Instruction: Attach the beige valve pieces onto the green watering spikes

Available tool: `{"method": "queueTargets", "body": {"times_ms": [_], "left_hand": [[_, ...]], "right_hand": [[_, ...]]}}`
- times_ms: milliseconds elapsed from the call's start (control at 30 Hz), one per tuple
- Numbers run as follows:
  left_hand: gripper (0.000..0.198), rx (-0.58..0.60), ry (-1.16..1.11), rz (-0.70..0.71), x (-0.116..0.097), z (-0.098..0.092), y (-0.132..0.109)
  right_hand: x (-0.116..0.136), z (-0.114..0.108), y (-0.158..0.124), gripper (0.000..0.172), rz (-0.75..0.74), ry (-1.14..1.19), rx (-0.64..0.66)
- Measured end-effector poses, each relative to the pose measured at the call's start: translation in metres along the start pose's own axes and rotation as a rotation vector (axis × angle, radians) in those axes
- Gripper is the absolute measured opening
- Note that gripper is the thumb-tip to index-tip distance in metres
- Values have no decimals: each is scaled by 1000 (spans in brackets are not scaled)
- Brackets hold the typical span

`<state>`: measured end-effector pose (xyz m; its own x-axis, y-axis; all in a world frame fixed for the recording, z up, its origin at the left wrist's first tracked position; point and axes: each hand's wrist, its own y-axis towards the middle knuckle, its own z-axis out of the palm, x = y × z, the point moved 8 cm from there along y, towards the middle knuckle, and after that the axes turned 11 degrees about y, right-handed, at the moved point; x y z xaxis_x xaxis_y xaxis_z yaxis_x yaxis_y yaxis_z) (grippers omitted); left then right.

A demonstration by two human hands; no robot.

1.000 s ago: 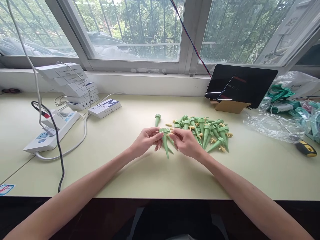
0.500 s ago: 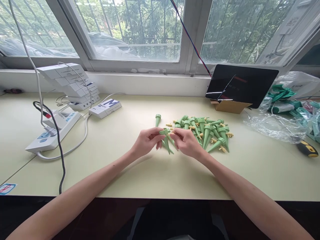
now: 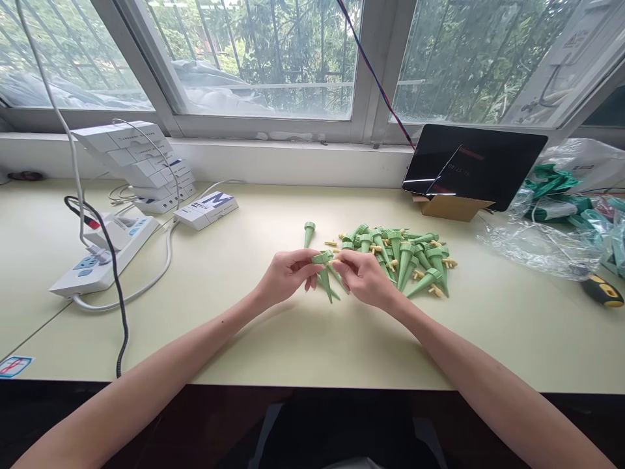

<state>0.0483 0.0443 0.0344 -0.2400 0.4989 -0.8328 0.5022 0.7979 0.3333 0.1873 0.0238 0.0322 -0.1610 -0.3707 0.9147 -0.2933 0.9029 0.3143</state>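
My left hand (image 3: 287, 277) pinches the wide collar of a green plastic cone spike (image 3: 324, 281), tip pointing down toward me. My right hand (image 3: 362, 277) is closed at the same collar, its fingertips on a small yellow piece that I can barely make out. Just behind my right hand lies a heap of several green spikes with yellow fittings (image 3: 409, 255) on the pale table (image 3: 273, 339). One single green spike (image 3: 307, 233) lies apart, left of the heap.
A white power strip (image 3: 100, 255) with cables and a stack of white boxes (image 3: 141, 166) sit at the left. A dark tablet (image 3: 472, 166) leans on a cardboard box at back right. Plastic bags (image 3: 547, 244) and a yellow-black screwdriver (image 3: 605, 292) lie at far right.
The held spike has tilted slightly and sits a little higher between my hands than one second ago. My hands stay almost in place.
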Motion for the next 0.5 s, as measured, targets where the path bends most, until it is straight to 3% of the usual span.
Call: {"method": "queueTargets", "body": {"times_ms": [167,500], "left_hand": [[17,-68,89,50,-2,-4,-2],[29,144,-233,-142,5,10,1]], "right_hand": [[-1,0,0,29,10,24,4],[0,1,-1,31,-20,11,5]]}}
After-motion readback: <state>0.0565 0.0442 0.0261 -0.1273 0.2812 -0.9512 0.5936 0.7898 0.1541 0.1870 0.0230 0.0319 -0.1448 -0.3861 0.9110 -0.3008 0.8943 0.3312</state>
